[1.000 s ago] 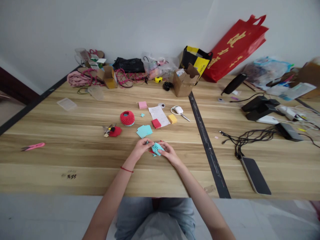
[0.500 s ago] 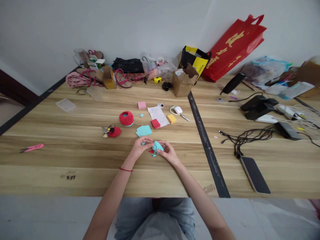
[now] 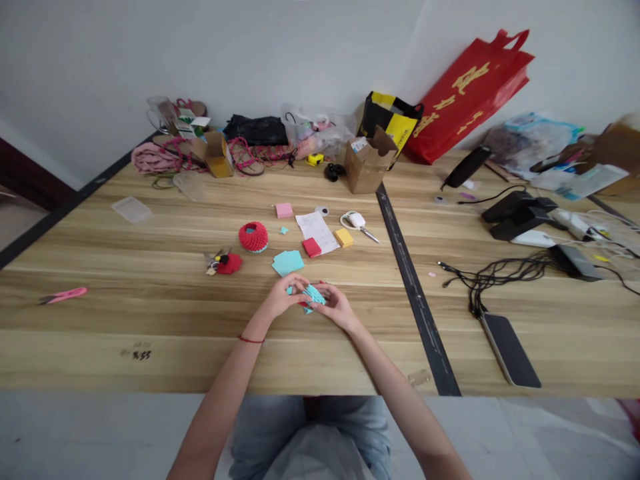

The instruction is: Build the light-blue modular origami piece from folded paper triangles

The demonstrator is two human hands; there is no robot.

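Between both hands, above the table near its front middle, is a turquoise folded-paper piece [image 3: 315, 294]. My left hand [image 3: 284, 297] has its fingers closed on the left side of it, and my right hand [image 3: 338, 308] grips its right side. Small turquoise and red bits lie under and beside the fingers, partly hidden. Just beyond the hands lie turquoise paper sheets [image 3: 288, 262]. Farther back to the left stands a round red folded-paper basket [image 3: 253, 237] with a turquoise base.
Behind the sheets are a red pad [image 3: 312, 247], a yellow pad [image 3: 343, 238], a pink pad [image 3: 284, 211] and a written paper [image 3: 320, 229]. Pink scissors [image 3: 65, 295] lie far left. Black cables [image 3: 490, 277] and a power bank [image 3: 510, 350] lie right.
The turquoise piece has turned slightly between the hands. My left fingers have shifted a little to the right over its near side.
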